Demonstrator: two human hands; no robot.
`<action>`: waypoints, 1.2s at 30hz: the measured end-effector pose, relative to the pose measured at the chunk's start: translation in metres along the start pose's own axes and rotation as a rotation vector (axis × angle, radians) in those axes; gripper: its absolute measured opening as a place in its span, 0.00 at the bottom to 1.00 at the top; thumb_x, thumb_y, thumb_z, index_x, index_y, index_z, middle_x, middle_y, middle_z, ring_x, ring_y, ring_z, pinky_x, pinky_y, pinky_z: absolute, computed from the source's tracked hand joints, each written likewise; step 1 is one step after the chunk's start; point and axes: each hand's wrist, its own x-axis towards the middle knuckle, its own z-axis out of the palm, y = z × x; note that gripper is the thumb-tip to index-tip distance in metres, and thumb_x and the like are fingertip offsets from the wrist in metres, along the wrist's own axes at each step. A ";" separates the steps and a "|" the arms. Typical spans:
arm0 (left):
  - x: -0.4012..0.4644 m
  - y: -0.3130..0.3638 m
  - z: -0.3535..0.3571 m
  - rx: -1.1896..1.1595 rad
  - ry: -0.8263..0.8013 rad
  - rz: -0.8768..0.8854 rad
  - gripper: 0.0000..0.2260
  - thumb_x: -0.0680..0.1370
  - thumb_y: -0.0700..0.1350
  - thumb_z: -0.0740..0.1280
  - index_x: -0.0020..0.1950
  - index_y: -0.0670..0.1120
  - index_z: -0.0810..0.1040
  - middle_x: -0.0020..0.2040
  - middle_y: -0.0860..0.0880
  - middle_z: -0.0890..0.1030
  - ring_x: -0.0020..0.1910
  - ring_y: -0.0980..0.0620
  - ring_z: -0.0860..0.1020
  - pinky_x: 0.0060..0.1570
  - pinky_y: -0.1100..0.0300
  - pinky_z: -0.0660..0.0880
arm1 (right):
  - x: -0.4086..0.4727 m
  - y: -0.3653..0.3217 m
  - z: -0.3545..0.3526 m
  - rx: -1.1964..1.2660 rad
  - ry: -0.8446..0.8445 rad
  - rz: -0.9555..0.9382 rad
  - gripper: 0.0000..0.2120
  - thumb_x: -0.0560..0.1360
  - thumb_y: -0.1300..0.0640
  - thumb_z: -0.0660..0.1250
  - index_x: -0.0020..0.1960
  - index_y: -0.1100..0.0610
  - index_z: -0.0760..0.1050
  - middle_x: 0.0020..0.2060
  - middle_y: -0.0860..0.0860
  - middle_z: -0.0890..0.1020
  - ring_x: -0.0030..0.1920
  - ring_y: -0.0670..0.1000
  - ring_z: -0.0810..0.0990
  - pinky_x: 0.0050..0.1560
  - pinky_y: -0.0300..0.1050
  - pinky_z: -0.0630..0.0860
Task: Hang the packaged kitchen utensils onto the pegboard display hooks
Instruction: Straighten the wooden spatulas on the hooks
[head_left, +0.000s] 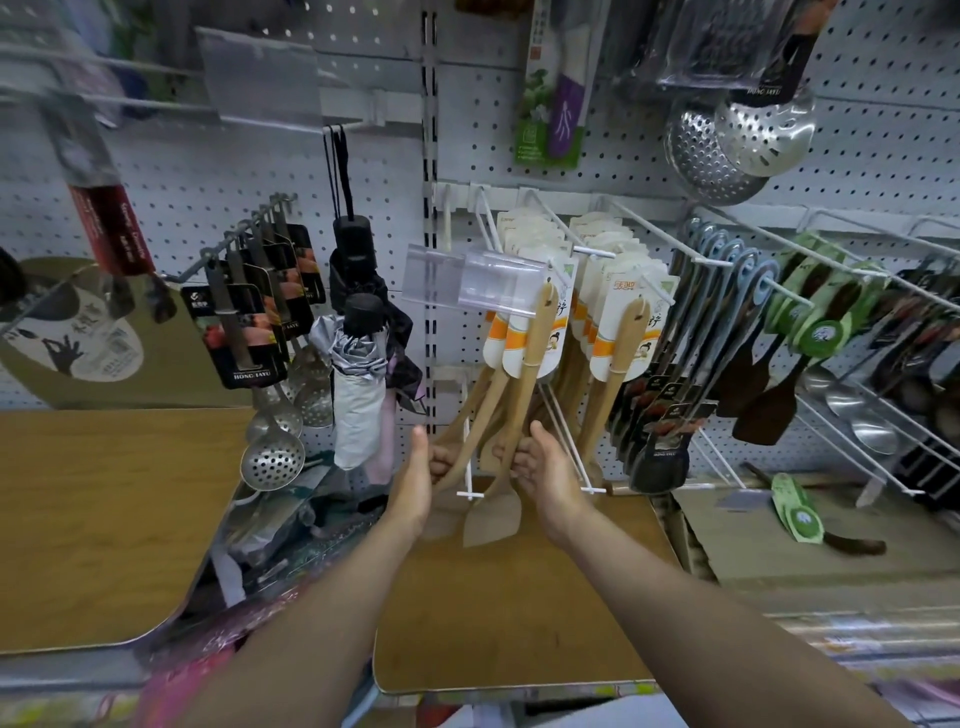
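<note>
"HONG JAYU" on the black skimmer cards (253, 378) — again on the upper clear pack (763, 89).

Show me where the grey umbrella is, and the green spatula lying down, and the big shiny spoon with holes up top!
grey umbrella (358, 395), head view, on its folded silver canopy.
green spatula (797, 512), head view, on its green card sleeve, lying on the shelf.
shiny spoon with holes (761, 132), head view, on its perforated bowl.

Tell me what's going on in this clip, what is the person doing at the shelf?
A person is stocking a pegboard display of kitchen utensils. Both hands are low on a bunch of carded wooden spatulas that hangs from a white hook: the left hand curls its fingers round the handles, the right hand steadies them. A second hook of the same spatulas hangs to the right, and one green-carded utensil lies on the shelf.
</note>
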 end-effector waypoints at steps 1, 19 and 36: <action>-0.003 -0.002 -0.001 0.008 -0.016 -0.003 0.39 0.75 0.71 0.43 0.49 0.43 0.82 0.48 0.43 0.84 0.51 0.45 0.79 0.57 0.51 0.72 | -0.003 -0.001 0.001 -0.002 -0.001 0.000 0.26 0.84 0.42 0.51 0.58 0.59 0.81 0.55 0.54 0.85 0.59 0.51 0.81 0.60 0.44 0.72; -0.031 0.016 -0.036 0.130 -0.178 -0.092 0.46 0.70 0.80 0.43 0.54 0.47 0.85 0.49 0.44 0.86 0.53 0.44 0.83 0.59 0.50 0.74 | -0.019 0.003 0.007 -0.018 0.002 -0.022 0.26 0.85 0.44 0.53 0.69 0.62 0.73 0.58 0.60 0.83 0.57 0.54 0.83 0.46 0.38 0.76; -0.085 -0.027 -0.014 0.083 0.020 -0.031 0.39 0.63 0.84 0.49 0.43 0.55 0.83 0.46 0.48 0.86 0.51 0.44 0.83 0.59 0.41 0.77 | -0.046 0.006 -0.011 -0.035 -0.080 -0.011 0.27 0.84 0.41 0.50 0.66 0.58 0.78 0.56 0.54 0.85 0.59 0.56 0.82 0.65 0.51 0.74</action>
